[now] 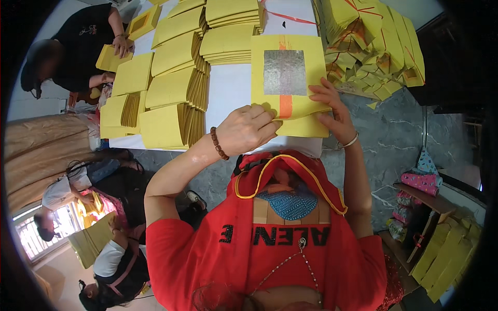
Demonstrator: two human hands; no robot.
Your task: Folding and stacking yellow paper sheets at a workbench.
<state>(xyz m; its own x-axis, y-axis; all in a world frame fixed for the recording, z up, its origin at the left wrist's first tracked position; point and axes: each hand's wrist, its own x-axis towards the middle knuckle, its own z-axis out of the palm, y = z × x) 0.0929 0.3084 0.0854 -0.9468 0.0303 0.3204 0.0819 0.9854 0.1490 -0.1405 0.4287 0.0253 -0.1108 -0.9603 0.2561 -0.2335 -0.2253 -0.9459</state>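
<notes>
At the table's near edge, our left hand (248,128) pinches the lower edge of a yellow paper sheet with a silver foil square (286,72); our right hand (332,106) presses its right edge. Beyond, stacks of yellow paper (176,78) cover the white table (228,88).

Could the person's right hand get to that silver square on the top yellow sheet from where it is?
Probably yes: the right hand rests on the top yellow sheet, its fingertips just below the silver square, and nothing lies between them.

Yellow foil-centred paper sheet (288,72) flat atop table-edge stack (303,126)
</notes>
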